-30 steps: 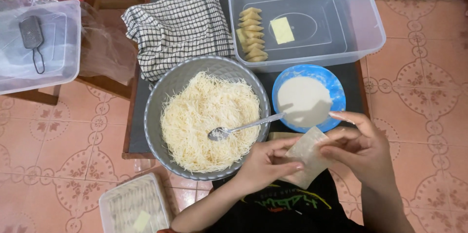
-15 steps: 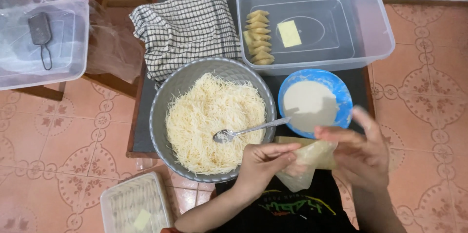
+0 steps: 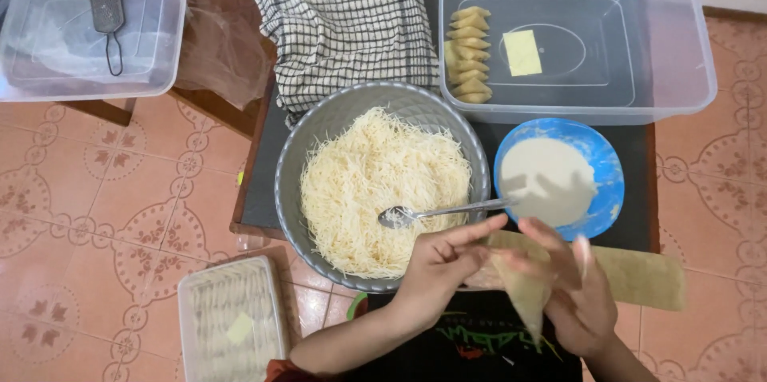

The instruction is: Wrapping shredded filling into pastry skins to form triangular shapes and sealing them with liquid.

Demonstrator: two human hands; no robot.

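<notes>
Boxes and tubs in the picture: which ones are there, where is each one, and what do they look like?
Big clear tub: top right on the table, rectangular, holding a row of pale folded pastries.
Clear lidded box: top left, rectangular, a small grater on it.
Flat clear box: on the floor, bottom left, pale contents.
No signs or screens.

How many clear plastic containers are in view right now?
3: a large clear tub on the table's far right, holding folded pastries; a lidded box at far left; a tray on the floor, partly cut off.
</notes>
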